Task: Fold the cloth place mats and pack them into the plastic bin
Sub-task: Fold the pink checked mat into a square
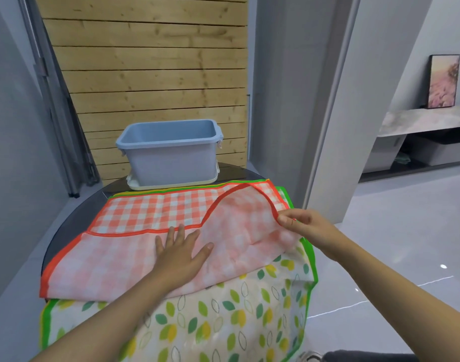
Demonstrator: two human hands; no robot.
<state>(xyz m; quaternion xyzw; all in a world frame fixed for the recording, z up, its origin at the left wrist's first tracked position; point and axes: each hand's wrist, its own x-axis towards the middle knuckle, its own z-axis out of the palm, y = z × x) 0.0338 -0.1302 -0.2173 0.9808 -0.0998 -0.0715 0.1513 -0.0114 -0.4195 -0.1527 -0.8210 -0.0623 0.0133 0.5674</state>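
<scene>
A red-and-white checked place mat point(134, 212) with a red border lies on top of a stack on a round dark table. Its near half is folded back over itself, pale underside up. My left hand point(181, 254) presses flat on the folded part, fingers spread. My right hand point(302, 226) pinches the mat's red edge at the right, lifting it into an arch. Below it lies a leaf-patterned mat point(223, 320) with a green border, draping over the near table edge. The blue plastic bin point(171, 152) stands beyond the mats, with nothing visible inside it.
The bin rests on a white lid point(134, 185) at the table's point(59, 231) far side. A wooden slat wall point(150, 74) rises behind. A grey pillar point(325, 126) stands to the right, with a shelf and framed picture point(444, 82) farther off.
</scene>
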